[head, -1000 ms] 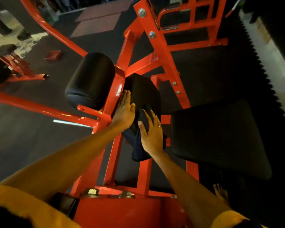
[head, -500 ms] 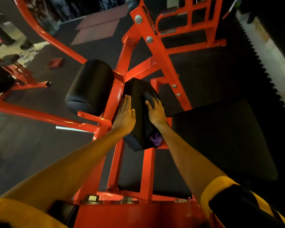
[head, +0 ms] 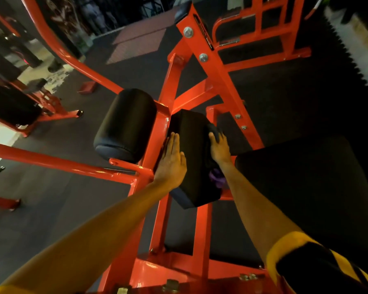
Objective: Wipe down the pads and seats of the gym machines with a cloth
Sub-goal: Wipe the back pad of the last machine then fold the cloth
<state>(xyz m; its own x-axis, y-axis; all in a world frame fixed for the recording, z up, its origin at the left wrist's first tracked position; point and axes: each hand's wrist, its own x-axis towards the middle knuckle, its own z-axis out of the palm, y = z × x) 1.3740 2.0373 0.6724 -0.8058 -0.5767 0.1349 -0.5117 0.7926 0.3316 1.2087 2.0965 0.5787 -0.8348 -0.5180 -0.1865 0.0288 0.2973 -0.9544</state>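
Through the head camera I see the block pad (head: 192, 153) at mid-frame. It is a black rectangular cushion bolted to the orange-red frame (head: 220, 81), tilted so its long face slopes down toward me. Its cover looks smooth and matte, with rounded corners, and the lower end catches a faint bluish sheen.

My left hand (head: 171, 160) lies flat against the pad's left side, where it meets the upright post. The fingers are straight and held together, grasping nothing.

My right hand (head: 220, 148) sits on the pad's right edge with its fingers bent over the cloth (head: 216, 176), pinning it to the cushion. The fingertips sink into the dark fabric, so I cannot make them out one by one. The cloth is mostly dark and hard to separate from the pad. It bunches under the fingers and trails down past the wrist, where a purple fold shows against the pad's right face.

A black roller pad (head: 125, 124) sits just left of the post, glossy and cylindrical, with a seam around its near end. The wide flat seat (head: 302, 187) lies to the right, close beside my right forearm, very dark and featureless. A yellow-cuffed black sleeve (head: 306, 264) shows at lower right, and the dark rubber floor (head: 62, 198) lies below it all.
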